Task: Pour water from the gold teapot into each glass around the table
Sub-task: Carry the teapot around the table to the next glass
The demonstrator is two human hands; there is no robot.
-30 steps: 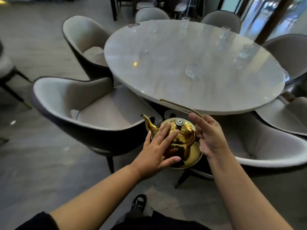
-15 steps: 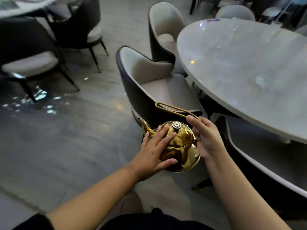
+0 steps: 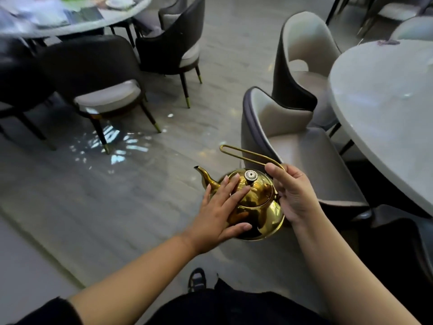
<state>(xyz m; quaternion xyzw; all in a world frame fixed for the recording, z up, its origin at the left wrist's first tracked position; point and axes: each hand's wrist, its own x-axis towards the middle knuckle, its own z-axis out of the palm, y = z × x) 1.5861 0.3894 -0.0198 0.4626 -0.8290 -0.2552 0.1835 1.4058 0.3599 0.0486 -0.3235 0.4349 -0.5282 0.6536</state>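
Observation:
I carry the gold teapot (image 3: pixel 257 205) in front of me above the floor, its spout pointing left and its loop handle rising up and to the left. My right hand (image 3: pixel 293 195) grips the base of that handle at the pot's right side. My left hand (image 3: pixel 220 209) lies flat against the pot's left flank and lid, fingers spread, thumb under the belly. The round white marble table (image 3: pixel 386 118) fills the right edge of the view. No glass is clear to see on the visible part of it.
Two grey-and-cream armchairs (image 3: pixel 288 141) (image 3: pixel 302 57) stand at the table's left side, close to the teapot. Dark chairs (image 3: pixel 100 78) and another laid table (image 3: pixel 77 17) are at the far left. Bright light patches lie on the grey floor (image 3: pixel 112 146). My shoe (image 3: pixel 196 277) shows below.
The view has swung left: the marble table has slid to the right edge and its glasses have left the view. Both hands keep the same hold on the teapot.

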